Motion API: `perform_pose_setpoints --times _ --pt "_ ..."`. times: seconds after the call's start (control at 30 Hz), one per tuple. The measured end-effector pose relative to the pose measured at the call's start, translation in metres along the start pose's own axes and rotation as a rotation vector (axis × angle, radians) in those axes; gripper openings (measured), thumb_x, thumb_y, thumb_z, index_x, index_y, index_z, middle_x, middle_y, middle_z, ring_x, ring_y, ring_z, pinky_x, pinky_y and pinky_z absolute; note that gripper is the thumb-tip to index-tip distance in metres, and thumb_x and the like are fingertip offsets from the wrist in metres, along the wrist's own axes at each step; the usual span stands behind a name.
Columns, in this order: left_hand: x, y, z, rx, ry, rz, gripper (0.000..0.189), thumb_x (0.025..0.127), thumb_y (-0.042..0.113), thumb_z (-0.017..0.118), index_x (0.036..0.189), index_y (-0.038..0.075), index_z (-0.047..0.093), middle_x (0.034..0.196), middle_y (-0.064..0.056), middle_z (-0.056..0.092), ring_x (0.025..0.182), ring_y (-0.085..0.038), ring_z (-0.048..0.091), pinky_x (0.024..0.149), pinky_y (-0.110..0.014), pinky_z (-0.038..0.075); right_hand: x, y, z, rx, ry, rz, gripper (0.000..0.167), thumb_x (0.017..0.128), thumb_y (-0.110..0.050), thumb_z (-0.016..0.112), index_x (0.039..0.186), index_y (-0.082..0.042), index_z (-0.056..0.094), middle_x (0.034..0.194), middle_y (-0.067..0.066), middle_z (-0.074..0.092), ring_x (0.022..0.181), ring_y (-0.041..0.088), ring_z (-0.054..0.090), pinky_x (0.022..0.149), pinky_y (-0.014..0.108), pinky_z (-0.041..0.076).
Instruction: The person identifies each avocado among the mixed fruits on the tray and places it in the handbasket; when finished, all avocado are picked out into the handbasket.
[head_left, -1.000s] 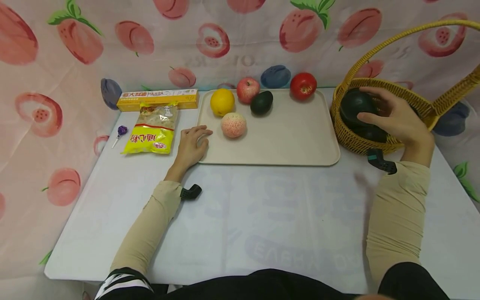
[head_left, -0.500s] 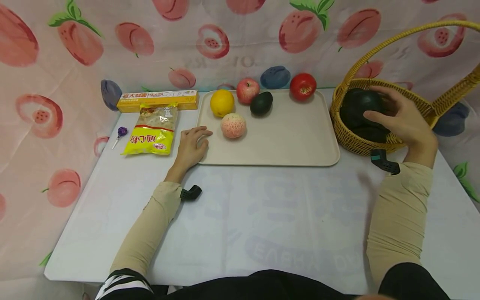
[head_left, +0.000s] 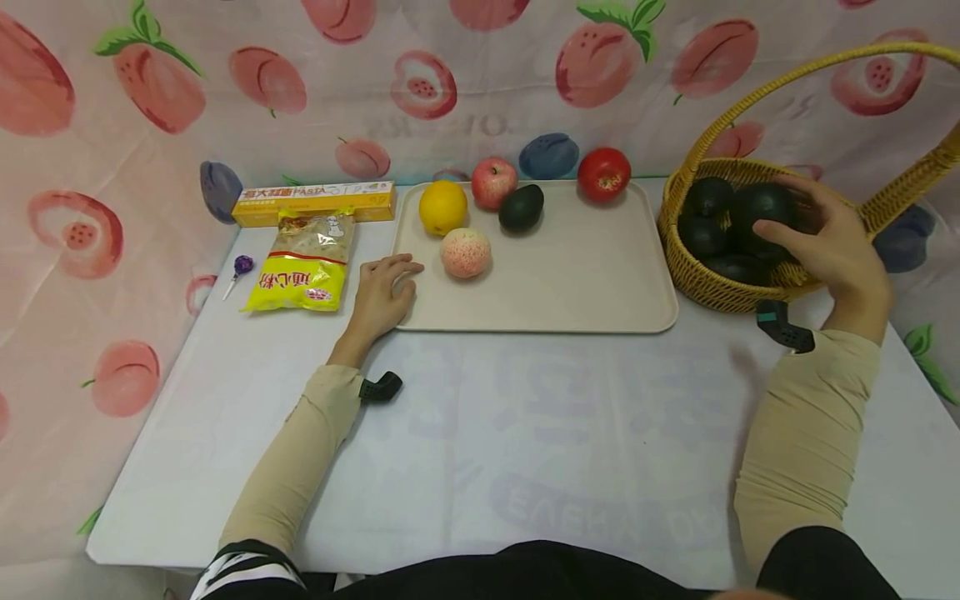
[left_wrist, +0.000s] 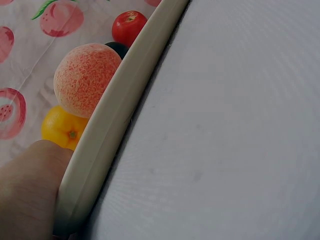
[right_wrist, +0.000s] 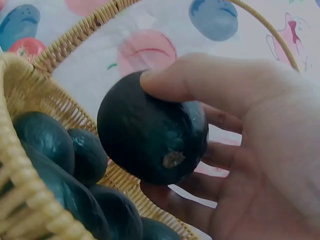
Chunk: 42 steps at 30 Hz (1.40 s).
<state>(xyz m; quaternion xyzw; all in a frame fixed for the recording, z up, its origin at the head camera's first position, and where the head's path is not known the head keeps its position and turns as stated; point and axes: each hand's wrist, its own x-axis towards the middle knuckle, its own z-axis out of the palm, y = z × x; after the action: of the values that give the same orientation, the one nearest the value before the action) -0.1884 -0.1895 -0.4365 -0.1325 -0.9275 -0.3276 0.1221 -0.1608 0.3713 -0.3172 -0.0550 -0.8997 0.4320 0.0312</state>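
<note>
My right hand [head_left: 840, 237] grips a dark green avocado [right_wrist: 150, 130] over the right part of the yellow wicker basket [head_left: 701, 287]. In the right wrist view the thumb presses its upper side and the fingers curl round below, with the brown stem scar showing. Several more avocados [right_wrist: 42, 140] lie inside the basket. At the left edge of the cream tray [head_left: 570, 292], my left hand [head_left: 382, 296] rests with relaxed fingers over the rim. Nearest to it on the tray are a peach [head_left: 466, 252] and an orange [head_left: 442, 207].
An apple [head_left: 493, 183], a single avocado [head_left: 521, 207] and a tomato [head_left: 603, 174] sit along the tray's back. Left of the tray lie a pasta box [head_left: 315, 202], a yellow bag of pasta [head_left: 303, 262] and a purple lollipop [head_left: 242, 265]. The basket's tall handle [head_left: 750, 96] arches above it.
My right hand has moved right across the basket with the avocado, and other avocados on the basket's left side have come into sight. The left hand has stayed in place.
</note>
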Motion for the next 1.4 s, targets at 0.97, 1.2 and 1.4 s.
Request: perform_pose_setpoints --times 0.97,1.2,1.4 --pt "-0.001 0.001 -0.001 -0.017 -0.003 -0.003 0.027 0.088 0.011 0.055 0.112 0.013 0.067 0.133 -0.011 0.056 0.124 -0.034 0.038 0.101 -0.048 0.027 -0.012 0.016 -0.016 -0.156 0.068 0.218 0.081 0.086 -0.048 0.057 0.151 -0.032 0.01 0.16 0.012 0.007 0.139 0.043 0.017 0.108 0.063 0.021" --pt "-0.001 -0.001 -0.001 -0.019 0.002 -0.003 0.027 0.088 0.012 0.056 0.112 0.013 0.067 0.133 -0.01 0.056 0.123 -0.034 0.039 0.101 -0.048 0.028 -0.011 0.013 -0.017 -0.244 0.025 0.199 0.082 0.088 -0.052 0.051 0.152 -0.019 0.012 0.156 0.027 0.002 0.135 0.053 0.014 0.101 0.071 0.02" --pt "-0.002 0.001 -0.001 -0.017 -0.01 -0.023 0.027 0.089 0.013 0.056 0.113 0.014 0.067 0.134 -0.01 0.055 0.122 -0.033 0.039 0.1 -0.049 0.029 -0.009 0.017 -0.015 -0.265 -0.008 0.197 0.089 0.085 -0.056 0.053 0.151 -0.012 0.014 0.157 0.026 0.003 0.138 0.053 0.012 0.101 0.071 0.02"
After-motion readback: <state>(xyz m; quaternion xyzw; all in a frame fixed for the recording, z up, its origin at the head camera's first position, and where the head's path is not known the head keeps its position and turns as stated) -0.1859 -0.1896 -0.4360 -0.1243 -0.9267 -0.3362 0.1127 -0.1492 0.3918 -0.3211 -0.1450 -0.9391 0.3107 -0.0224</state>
